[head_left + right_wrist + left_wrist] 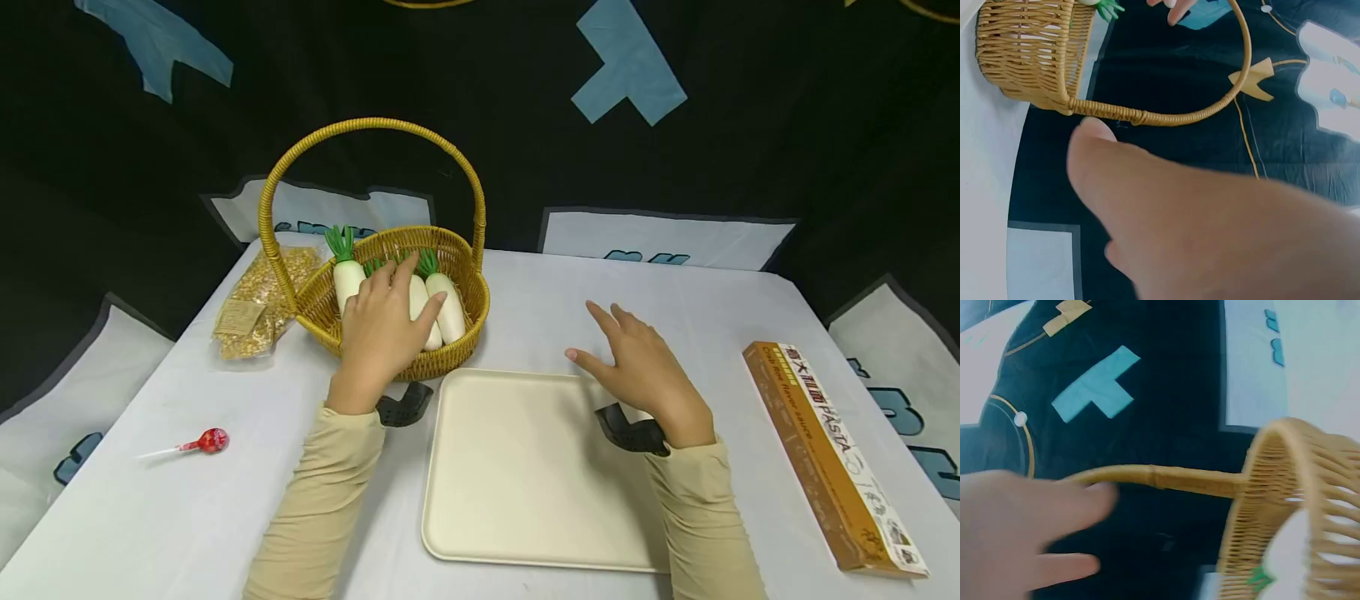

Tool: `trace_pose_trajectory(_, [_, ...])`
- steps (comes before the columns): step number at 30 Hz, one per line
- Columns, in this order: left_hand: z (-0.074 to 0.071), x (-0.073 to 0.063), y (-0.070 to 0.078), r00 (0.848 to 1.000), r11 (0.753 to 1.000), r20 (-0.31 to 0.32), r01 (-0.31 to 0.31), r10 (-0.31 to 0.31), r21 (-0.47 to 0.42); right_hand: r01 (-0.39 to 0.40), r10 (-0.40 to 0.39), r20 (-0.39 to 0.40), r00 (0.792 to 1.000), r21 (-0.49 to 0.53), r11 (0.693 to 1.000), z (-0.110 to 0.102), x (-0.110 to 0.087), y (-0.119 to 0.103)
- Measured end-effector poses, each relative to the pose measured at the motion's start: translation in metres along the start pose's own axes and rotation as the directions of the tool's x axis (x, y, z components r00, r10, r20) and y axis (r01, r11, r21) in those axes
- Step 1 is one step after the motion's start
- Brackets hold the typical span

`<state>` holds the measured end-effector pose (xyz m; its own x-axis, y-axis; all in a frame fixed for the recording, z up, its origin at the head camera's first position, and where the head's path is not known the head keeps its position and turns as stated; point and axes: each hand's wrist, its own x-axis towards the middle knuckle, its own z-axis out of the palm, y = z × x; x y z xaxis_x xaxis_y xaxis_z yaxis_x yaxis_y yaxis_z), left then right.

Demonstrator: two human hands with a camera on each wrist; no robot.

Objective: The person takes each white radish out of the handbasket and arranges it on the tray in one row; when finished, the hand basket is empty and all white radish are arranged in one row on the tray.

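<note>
A yellow wicker basket (450, 362) with a tall arched handle stands at the back left of the table. Inside it lie several white radishes (448, 310) with green tops. Over the basket's front reaches my left hand (386, 321), fingers spread above the radishes and partly hiding them; no grip on any shows. My right hand (645, 367) hovers above the back right of a cream tray (540, 475), its fingers apart and holding nothing. In the left wrist view the left fingers (1079, 512) look blurred beside the basket handle (1197, 479). The right thumb (1094, 150) shows large in the right wrist view.
Left of the basket lies a clear bag of yellow grains (262, 300). A red lollipop (213, 441) rests at the table's left. Along the right side is a long orange and white pasta box (836, 458). Dark cloth (517, 150) hangs behind the table.
</note>
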<state>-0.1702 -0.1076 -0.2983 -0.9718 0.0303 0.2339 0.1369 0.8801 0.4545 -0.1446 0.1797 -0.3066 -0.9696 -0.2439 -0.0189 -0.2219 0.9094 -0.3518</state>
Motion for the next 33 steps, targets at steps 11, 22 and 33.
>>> trace_pose_trajectory(11, [0.055,-0.019,-0.085,0.646,0.845,-0.693,-0.136,-0.320,-0.517,0.000,-0.018,0.117,0.993,0.153,0.988,0.005,0.006,0.012])
trace_pose_trajectory(22, [0.069,-0.023,-0.106,0.840,0.702,-0.364,0.027,-0.402,-0.712,0.016,-0.062,0.142,0.988,0.302,0.953,0.020,0.020,0.021])
trace_pose_trajectory(33, [0.073,-0.022,-0.110,0.860,0.713,-0.347,0.027,-0.374,-0.701,0.238,-0.125,-0.250,0.960,0.498,0.834,0.063,0.043,-0.023])
